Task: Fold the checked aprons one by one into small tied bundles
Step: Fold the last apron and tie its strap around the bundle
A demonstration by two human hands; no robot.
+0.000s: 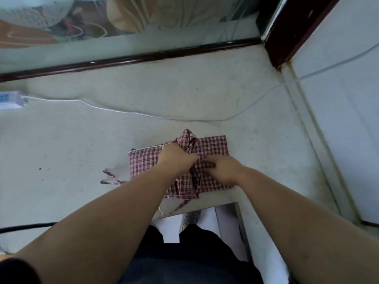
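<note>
Left hand [176, 158] clenched on a bunched fold of the checked apron [213, 148]; right hand [222, 170] pressing on the cloth beside it, grip on cloth not discernible. Apron lies folded flat near the front edge of the pale counter [184, 95] (ties [110, 178] trailing left). Wide bare surface behind it, crossed by a white cable [131, 112]; no containers seen.

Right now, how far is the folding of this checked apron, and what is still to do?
Done: the checked apron already lies folded into a small rectangle on the table. In hand: the left hand grips a bunched part, and the right hand presses the middle. Left: loose ties still trail out, so the bundle is not tied.
</note>
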